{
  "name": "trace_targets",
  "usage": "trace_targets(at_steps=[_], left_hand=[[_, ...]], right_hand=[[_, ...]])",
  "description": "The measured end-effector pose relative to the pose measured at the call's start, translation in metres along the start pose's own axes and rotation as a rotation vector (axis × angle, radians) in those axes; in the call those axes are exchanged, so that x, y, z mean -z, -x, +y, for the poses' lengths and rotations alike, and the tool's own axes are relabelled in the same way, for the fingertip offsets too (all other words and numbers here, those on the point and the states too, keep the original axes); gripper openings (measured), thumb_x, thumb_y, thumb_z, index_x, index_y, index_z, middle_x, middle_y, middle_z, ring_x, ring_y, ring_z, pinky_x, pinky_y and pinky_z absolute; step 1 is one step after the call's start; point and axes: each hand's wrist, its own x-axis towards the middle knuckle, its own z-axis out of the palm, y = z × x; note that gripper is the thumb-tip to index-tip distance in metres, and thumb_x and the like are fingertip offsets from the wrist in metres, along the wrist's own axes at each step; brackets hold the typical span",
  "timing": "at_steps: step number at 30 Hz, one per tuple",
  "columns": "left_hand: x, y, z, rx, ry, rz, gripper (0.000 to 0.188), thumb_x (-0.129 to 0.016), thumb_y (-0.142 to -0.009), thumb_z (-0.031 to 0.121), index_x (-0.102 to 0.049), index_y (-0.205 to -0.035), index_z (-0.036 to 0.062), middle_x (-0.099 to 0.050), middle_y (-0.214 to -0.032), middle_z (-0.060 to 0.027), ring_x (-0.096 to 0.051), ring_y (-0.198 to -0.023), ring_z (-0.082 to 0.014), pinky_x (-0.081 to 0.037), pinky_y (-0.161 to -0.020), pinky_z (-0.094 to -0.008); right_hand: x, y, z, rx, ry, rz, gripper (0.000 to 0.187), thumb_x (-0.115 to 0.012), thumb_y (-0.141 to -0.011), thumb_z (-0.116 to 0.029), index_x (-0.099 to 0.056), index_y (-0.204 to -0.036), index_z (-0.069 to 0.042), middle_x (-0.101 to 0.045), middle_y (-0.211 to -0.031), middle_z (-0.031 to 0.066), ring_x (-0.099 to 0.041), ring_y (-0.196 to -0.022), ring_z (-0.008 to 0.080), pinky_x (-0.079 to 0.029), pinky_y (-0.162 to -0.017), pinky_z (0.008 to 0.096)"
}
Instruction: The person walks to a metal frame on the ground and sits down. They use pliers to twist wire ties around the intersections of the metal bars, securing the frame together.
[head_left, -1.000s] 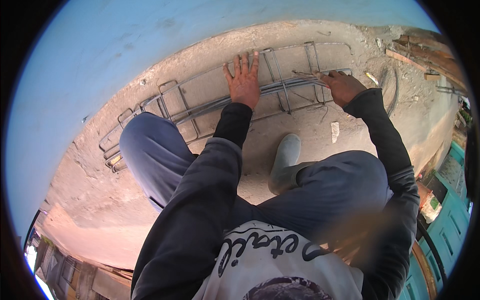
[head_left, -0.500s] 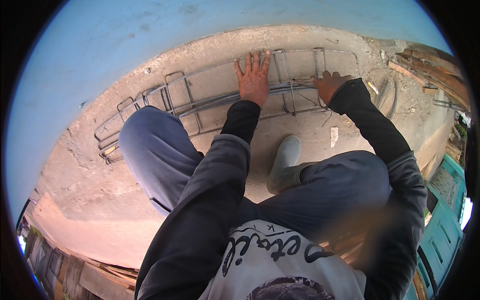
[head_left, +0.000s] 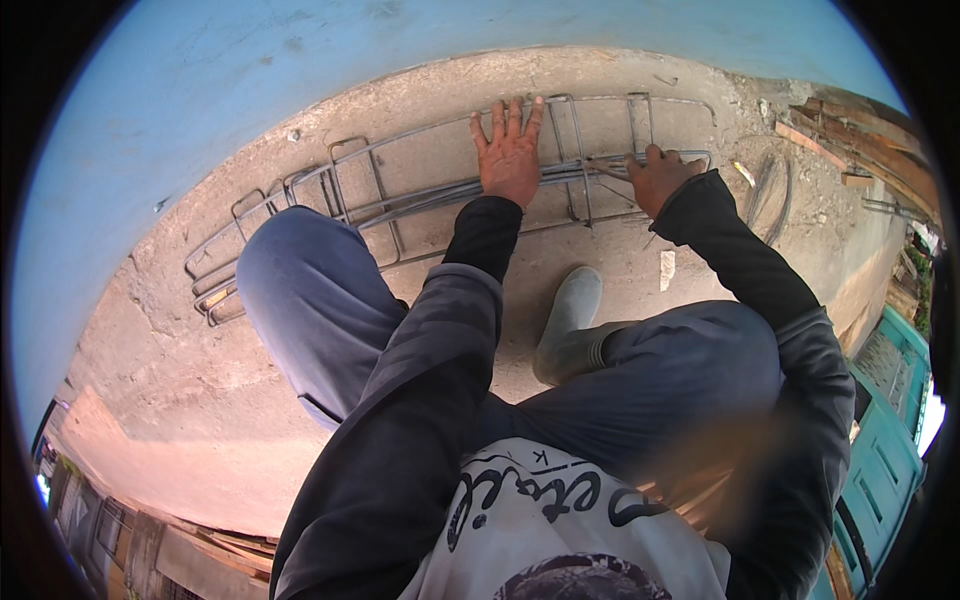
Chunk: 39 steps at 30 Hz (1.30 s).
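Note:
A long cage of steel rebar [head_left: 420,262], with rectangular stirrups, lies on the concrete floor in front of me. My left hand [head_left: 508,158] rests palm down across its bundled middle bars [head_left: 440,193], its fingers spread toward the far bar. To the right, my right hand [head_left: 662,180] is closed at the end of these bars, close to an upright stirrup [head_left: 640,120]. Thin, brownish strands [head_left: 608,167] lead from the bars toward its fingers. What those fingers grip is hidden. My left knee covers part of the cage's left end.
A blue wall [head_left: 300,60] rises beyond the cage. Loose wire [head_left: 768,190] and rubble lie at the right, beside stacked wooden boards [head_left: 870,145]. A small pale scrap [head_left: 667,270] sits near my boot [head_left: 575,310]. Teal panels [head_left: 885,440] stand far right.
My right hand has shifted slightly nearer to me, and bar ends now show beyond its knuckles. The left hand stays spread in place on the bars.

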Motion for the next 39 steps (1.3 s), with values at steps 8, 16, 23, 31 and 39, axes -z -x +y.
trace_targets(at_steps=[8, 16, 23, 31, 39], left_hand=[[0.014, 0.002, 0.002, 0.018, 0.057, -0.054, 0.081, -0.056, -0.092, 0.001, -0.023, -0.162, 0.0241, -0.031, -0.163, -0.0088, -0.023, -0.152, -0.0311, -0.005, -0.124, -0.0603], [0.011, -0.002, 0.004, 0.031, 0.061, -0.038, 0.082, -0.056, -0.092, 0.002, -0.021, -0.162, 0.0254, -0.03, -0.163, -0.0088, -0.022, -0.153, -0.031, -0.004, -0.124, -0.0603], [0.001, -0.003, 0.007, 0.029, 0.011, -0.013, 0.108, -0.078, -0.075, 0.01, -0.017, -0.162, 0.0288, -0.029, -0.163, -0.0069, -0.02, -0.153, -0.0303, -0.008, -0.125, -0.0602], [0.001, -0.002, 0.002, 0.03, -0.021, -0.017, 0.111, -0.083, -0.073, 0.015, -0.017, -0.162, 0.0291, -0.027, -0.164, -0.0061, -0.02, -0.154, -0.0299, -0.009, -0.125, -0.0596], [0.007, -0.001, 0.005, 0.034, -0.007, -0.031, 0.11, -0.082, -0.074, 0.013, -0.018, -0.162, 0.0279, -0.028, -0.163, -0.0063, -0.021, -0.153, -0.0305, -0.009, -0.125, -0.0592]], right_hand=[[-0.022, -0.025, 0.026, 0.193, -0.206, -0.082, 0.032, -0.056, -0.099, -0.021, -0.056, -0.126, -0.005, -0.062, -0.095, 0.0164, -0.07, -0.084, 0.0324, -0.059, -0.073, 0.0469], [-0.024, -0.056, 0.059, -0.017, -1.281, -0.856, 0.03, -0.052, -0.103, -0.033, -0.051, -0.105, -0.003, -0.059, -0.075, 0.0104, -0.063, -0.057, 0.0255, -0.055, -0.05, 0.0442], [-0.027, -0.028, 0.047, 0.177, -0.805, -0.435, 0.034, -0.064, -0.098, -0.033, -0.054, -0.106, -0.001, -0.065, -0.078, 0.0149, -0.068, -0.064, 0.03, -0.055, -0.055, 0.0473], [0.006, 0.017, 0.019, 0.267, 0.501, 0.603, 0.042, -0.065, -0.093, -0.04, -0.059, -0.112, -0.004, -0.067, -0.09, 0.0153, -0.068, -0.085, 0.0306, -0.052, -0.077, 0.0449], [-0.002, 0.019, 0.046, 0.174, -0.193, 0.095, 0.043, -0.058, -0.098, -0.045, -0.062, -0.122, -0.011, -0.069, -0.093, 0.0182, -0.068, -0.092, 0.0378, -0.053, -0.081, 0.0495]])
